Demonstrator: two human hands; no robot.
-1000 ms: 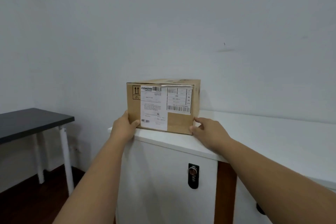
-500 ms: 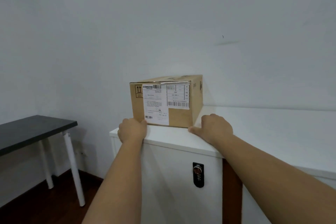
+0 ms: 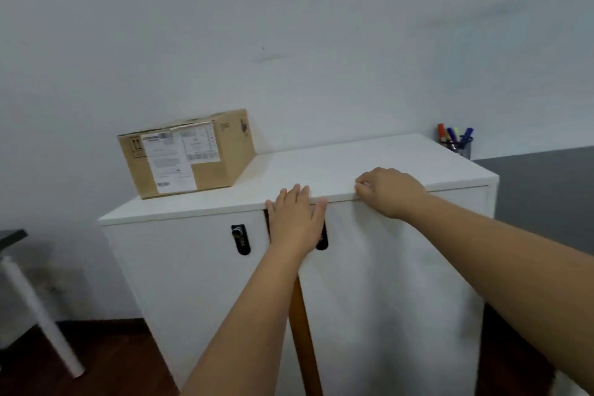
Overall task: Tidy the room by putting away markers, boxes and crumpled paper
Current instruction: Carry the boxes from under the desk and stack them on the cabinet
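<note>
Cabinet top [image 3: 337, 170]: markers [image 3: 454, 133] in cup [image 3: 460, 148]

White two-door cabinet [image 3: 199, 280], flat top. Black combination lock [image 3: 241, 239] on left door; second black lock [image 3: 322, 239] on right door, partly hidden. Brown wooden strip [image 3: 303, 341] between doors. Pale wall [image 3: 289, 26] behind. White table leg [image 3: 38, 315] at left, on dark wooden floor [image 3: 106, 360].
</note>
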